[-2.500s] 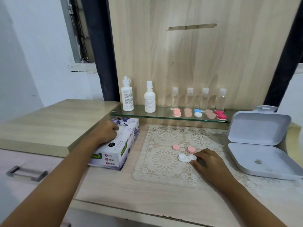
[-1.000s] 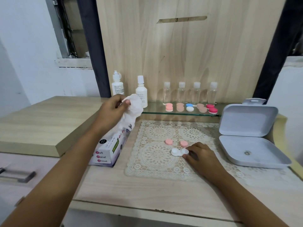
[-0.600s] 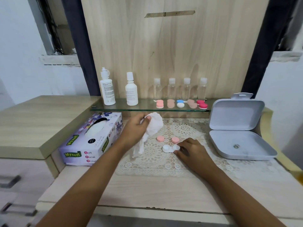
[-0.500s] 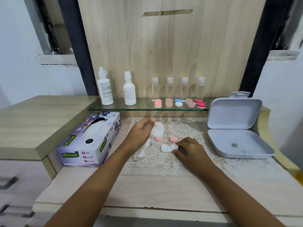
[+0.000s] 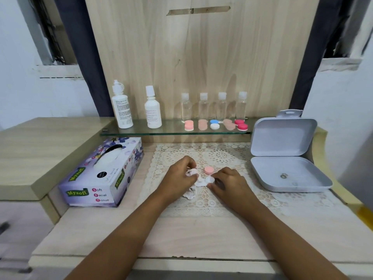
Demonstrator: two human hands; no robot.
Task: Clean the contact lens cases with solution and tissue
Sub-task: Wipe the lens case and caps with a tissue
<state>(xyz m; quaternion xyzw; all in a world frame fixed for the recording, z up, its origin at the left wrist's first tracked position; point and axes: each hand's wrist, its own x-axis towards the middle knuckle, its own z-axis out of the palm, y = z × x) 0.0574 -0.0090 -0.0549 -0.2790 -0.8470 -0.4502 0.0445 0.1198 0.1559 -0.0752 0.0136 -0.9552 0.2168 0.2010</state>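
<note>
The white case [image 5: 206, 181] lies on the mat [image 5: 222, 156] between the two hands, its long axis running left to right. The right hand [image 5: 229, 183] pinches its right end, pinning it down. The left hand [image 5: 178, 177], fingers curled round a bunched tissue [image 5: 191, 173], sits just left of the case and is best placed to wipe the left well. A pink cap [image 5: 209, 170] lies just behind. The tissue box [image 5: 90, 190] reads "Mysoft" and "Soft Facial Tissue".

Two white bottles [image 5: 122, 110] [image 5: 153, 113], four clear bottles [image 5: 185, 108] [image 5: 203, 108] [image 5: 221, 108] [image 5: 241, 107]
</note>
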